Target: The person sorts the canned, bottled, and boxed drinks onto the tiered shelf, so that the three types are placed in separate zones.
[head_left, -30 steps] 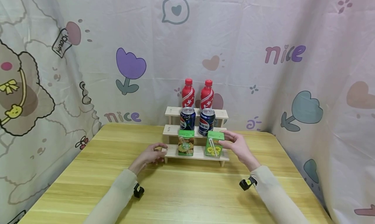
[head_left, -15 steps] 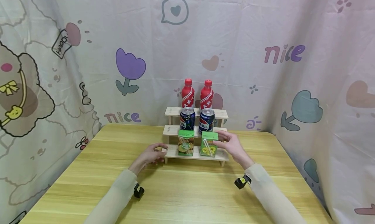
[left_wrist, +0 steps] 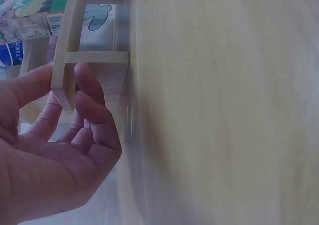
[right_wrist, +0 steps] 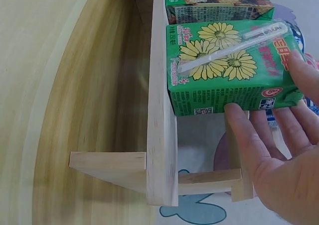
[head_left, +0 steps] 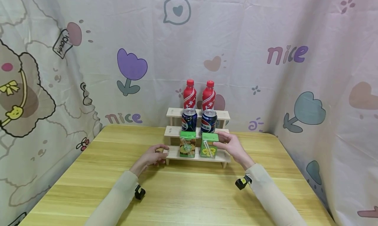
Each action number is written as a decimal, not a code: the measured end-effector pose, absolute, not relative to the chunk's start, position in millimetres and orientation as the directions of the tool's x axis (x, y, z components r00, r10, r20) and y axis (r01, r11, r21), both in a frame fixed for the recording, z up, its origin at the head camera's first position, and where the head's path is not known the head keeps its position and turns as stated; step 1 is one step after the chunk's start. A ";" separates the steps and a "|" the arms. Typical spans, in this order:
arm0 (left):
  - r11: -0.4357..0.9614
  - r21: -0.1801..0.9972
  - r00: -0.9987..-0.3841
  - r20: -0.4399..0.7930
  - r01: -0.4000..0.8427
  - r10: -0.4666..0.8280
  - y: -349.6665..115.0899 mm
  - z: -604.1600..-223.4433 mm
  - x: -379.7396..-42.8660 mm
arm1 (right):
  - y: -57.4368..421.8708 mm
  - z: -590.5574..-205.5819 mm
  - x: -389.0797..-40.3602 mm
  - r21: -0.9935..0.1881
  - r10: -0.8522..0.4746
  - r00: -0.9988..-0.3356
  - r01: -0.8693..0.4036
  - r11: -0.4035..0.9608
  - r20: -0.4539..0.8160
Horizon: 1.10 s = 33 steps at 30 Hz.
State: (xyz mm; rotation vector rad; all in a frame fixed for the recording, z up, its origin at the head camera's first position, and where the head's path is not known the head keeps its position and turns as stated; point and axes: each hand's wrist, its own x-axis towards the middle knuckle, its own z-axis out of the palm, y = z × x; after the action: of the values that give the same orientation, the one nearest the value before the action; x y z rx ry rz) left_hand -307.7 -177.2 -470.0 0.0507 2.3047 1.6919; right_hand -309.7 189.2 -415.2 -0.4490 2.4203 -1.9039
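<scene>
A three-step wooden display stand (head_left: 195, 154) stands on the table. My left hand (head_left: 152, 156) grips the left end of its lowest step; in the left wrist view curled fingers (left_wrist: 102, 118) reach round the board's end. On that step are two green drink cartons, both upright. The right one, a carton with yellow flowers and a straw (right_wrist: 214, 56), is held by my right hand (head_left: 233, 147) at its upper right, thumb over the front and a fingertip against its side. The left one, a brown-and-green carton (head_left: 187, 145), stands a small gap away, untouched.
Two dark blue cola cans (head_left: 189, 121) stand on the middle step, close behind the cartons. Two red bottles (head_left: 189, 96) are on the top step. A printed curtain (head_left: 248, 29) hangs behind the wooden table (head_left: 189, 199).
My right hand has shifted the flowered carton left along the lowest step, toward the other carton, mostly in the first half second. The left hand has kept its place on the stand.
</scene>
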 end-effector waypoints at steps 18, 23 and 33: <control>0.309 0.941 -0.960 -0.202 -0.135 0.194 -177.2 -469.3 -306.6 | 188.0 -418.5 -310.3 -0.957 -0.251 -0.954 -0.218 0.191 0.167; 0.311 0.941 -0.960 -0.202 -0.135 0.194 -177.3 -469.3 -305.3 | 187.1 -420.2 -311.3 -0.959 -0.251 -0.955 -0.212 0.191 0.161; 0.312 0.941 -0.960 -0.199 -0.131 0.198 -177.3 -471.3 -307.7 | 185.8 -420.9 -313.9 -0.959 -0.238 -0.958 -0.208 0.191 0.161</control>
State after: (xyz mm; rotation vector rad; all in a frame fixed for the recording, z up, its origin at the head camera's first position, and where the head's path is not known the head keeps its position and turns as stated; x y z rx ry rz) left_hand -307.7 -177.3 -471.3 0.0608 2.3041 1.6936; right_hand -313.9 185.8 -420.9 -0.4512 2.4059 -1.9305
